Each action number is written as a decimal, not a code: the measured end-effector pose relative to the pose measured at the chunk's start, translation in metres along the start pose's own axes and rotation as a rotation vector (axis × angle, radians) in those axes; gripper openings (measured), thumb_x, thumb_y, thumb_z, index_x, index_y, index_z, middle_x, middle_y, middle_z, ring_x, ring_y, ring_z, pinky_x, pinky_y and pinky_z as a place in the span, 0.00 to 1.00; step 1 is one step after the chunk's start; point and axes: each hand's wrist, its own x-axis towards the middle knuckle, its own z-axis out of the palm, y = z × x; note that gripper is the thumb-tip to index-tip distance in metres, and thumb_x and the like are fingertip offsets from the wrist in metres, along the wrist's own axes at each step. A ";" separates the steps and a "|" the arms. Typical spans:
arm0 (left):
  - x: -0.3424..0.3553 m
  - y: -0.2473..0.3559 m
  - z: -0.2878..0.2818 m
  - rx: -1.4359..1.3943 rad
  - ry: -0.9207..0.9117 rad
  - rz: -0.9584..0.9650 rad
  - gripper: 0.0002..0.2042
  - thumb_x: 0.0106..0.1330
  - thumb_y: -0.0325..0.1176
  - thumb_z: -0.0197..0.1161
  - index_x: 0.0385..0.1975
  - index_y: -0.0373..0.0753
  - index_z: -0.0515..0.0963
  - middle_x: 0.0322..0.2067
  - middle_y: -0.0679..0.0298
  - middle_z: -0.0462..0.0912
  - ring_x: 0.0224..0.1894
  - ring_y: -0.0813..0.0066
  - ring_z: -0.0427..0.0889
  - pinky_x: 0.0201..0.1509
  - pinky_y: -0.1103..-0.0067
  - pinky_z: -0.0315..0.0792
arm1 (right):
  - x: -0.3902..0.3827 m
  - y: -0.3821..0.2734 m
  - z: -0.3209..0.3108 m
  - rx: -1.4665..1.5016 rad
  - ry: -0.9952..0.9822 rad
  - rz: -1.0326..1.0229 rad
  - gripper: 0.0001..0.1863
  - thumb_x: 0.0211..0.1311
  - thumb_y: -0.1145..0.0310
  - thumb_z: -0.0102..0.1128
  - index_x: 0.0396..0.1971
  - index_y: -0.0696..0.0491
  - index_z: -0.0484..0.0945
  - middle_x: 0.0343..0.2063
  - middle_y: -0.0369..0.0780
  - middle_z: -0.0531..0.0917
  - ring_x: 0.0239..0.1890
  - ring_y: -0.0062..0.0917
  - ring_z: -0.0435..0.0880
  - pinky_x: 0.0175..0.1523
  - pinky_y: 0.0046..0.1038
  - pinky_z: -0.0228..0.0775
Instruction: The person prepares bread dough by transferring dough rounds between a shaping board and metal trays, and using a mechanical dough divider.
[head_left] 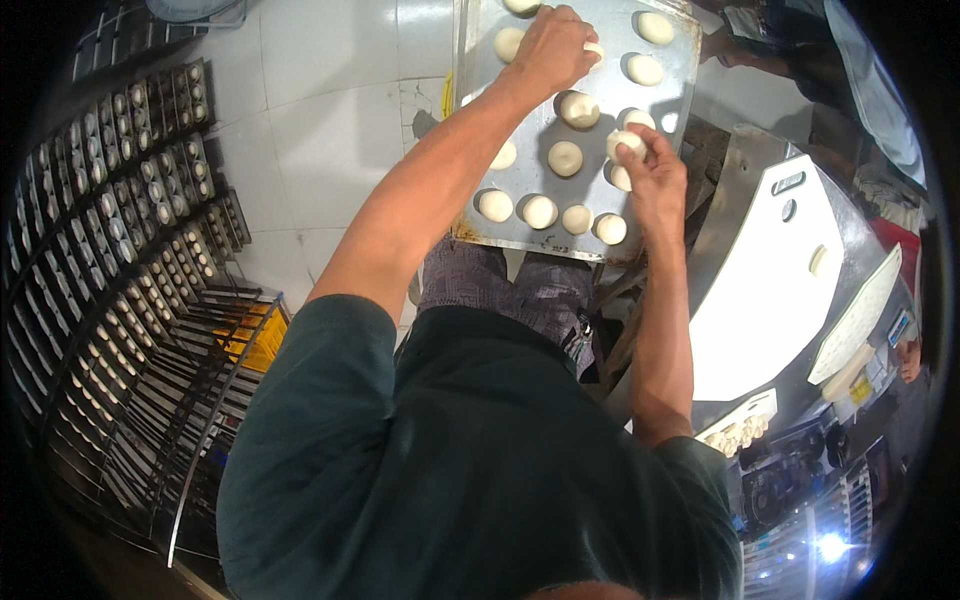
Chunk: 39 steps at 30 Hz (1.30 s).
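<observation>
A metal baking tray (470, 215) lies in front of me, with several round pale dough balls (565, 158) spaced over it. My left hand (553, 48) reaches to the far part of the tray. Its fingers curl round a dough ball (594, 52), of which only an edge shows. Over the right side of the tray, my right hand (657, 178) pinches another dough ball (625, 147) between thumb and fingers. This ball partly covers the dough balls behind and below it.
At left stands a tall rack (110, 325) loaded with trays of dough pieces, a yellow crate (262, 338) beside it. On the right, a metal table carries a large white board (765, 290) with one dough piece (819, 262). Another person's arm (760, 60) shows at the upper right.
</observation>
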 end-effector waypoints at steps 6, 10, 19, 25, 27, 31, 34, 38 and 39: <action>-0.048 -0.003 -0.009 0.009 0.359 0.121 0.20 0.61 0.37 0.70 0.51 0.36 0.79 0.55 0.48 0.76 0.58 0.48 0.74 0.62 0.62 0.69 | 0.078 -0.080 0.018 -0.336 0.080 -0.305 0.23 0.58 0.64 0.71 0.51 0.59 0.80 0.45 0.48 0.86 0.45 0.34 0.85 0.51 0.33 0.76; -0.125 -0.002 -0.023 -0.008 0.381 -0.048 0.19 0.62 0.35 0.69 0.51 0.34 0.79 0.56 0.47 0.75 0.60 0.47 0.72 0.63 0.62 0.68 | 0.162 -0.061 0.048 -0.484 0.105 -0.376 0.20 0.59 0.61 0.68 0.48 0.57 0.82 0.43 0.52 0.85 0.48 0.48 0.81 0.55 0.44 0.73; -0.250 -0.023 -0.012 -0.125 0.268 -0.356 0.20 0.66 0.28 0.64 0.57 0.33 0.73 0.54 0.48 0.74 0.52 0.51 0.79 0.55 0.66 0.76 | 0.140 -0.020 0.080 -1.057 0.132 -0.890 0.39 0.69 0.47 0.56 0.68 0.60 0.60 0.69 0.54 0.63 0.72 0.52 0.59 0.73 0.53 0.50; -0.247 -0.019 -0.015 -0.274 0.256 -0.375 0.20 0.65 0.25 0.61 0.58 0.31 0.72 0.51 0.45 0.75 0.53 0.46 0.77 0.58 0.63 0.73 | 0.125 -0.027 0.058 -0.976 0.037 -0.765 0.42 0.71 0.40 0.48 0.69 0.61 0.60 0.71 0.54 0.60 0.75 0.51 0.54 0.75 0.53 0.44; -0.248 -0.020 -0.019 -0.317 0.245 -0.445 0.21 0.65 0.25 0.61 0.58 0.31 0.72 0.49 0.46 0.75 0.52 0.47 0.77 0.57 0.63 0.73 | 0.088 -0.035 0.043 -0.789 0.093 -0.747 0.38 0.70 0.47 0.55 0.65 0.65 0.65 0.67 0.58 0.66 0.71 0.52 0.61 0.74 0.48 0.50; -0.263 -0.027 -0.007 -0.186 0.257 -0.403 0.21 0.65 0.25 0.61 0.58 0.29 0.72 0.47 0.47 0.76 0.49 0.48 0.78 0.54 0.62 0.74 | -0.040 0.026 -0.003 -0.684 0.360 -0.252 0.32 0.71 0.58 0.55 0.63 0.68 0.66 0.62 0.61 0.70 0.66 0.53 0.67 0.71 0.45 0.58; -0.269 -0.023 -0.004 -0.006 0.240 -0.332 0.20 0.68 0.28 0.60 0.59 0.32 0.73 0.48 0.49 0.76 0.50 0.52 0.79 0.54 0.64 0.75 | -0.108 0.094 -0.016 -0.678 0.318 -0.040 0.31 0.71 0.58 0.54 0.62 0.69 0.67 0.60 0.60 0.72 0.64 0.53 0.70 0.69 0.45 0.61; -0.264 -0.021 -0.005 -0.020 0.209 -0.379 0.18 0.68 0.30 0.60 0.56 0.32 0.75 0.44 0.49 0.79 0.48 0.50 0.80 0.53 0.64 0.74 | -0.117 0.099 -0.024 -0.592 0.370 0.093 0.28 0.72 0.58 0.53 0.60 0.67 0.70 0.58 0.58 0.74 0.60 0.49 0.74 0.65 0.42 0.65; -0.265 -0.024 -0.005 -0.021 0.209 -0.385 0.18 0.67 0.30 0.61 0.55 0.31 0.76 0.44 0.48 0.80 0.48 0.50 0.80 0.53 0.64 0.74 | -0.110 0.089 -0.026 -0.543 0.366 0.147 0.27 0.72 0.58 0.53 0.60 0.65 0.71 0.58 0.57 0.74 0.60 0.48 0.75 0.64 0.41 0.66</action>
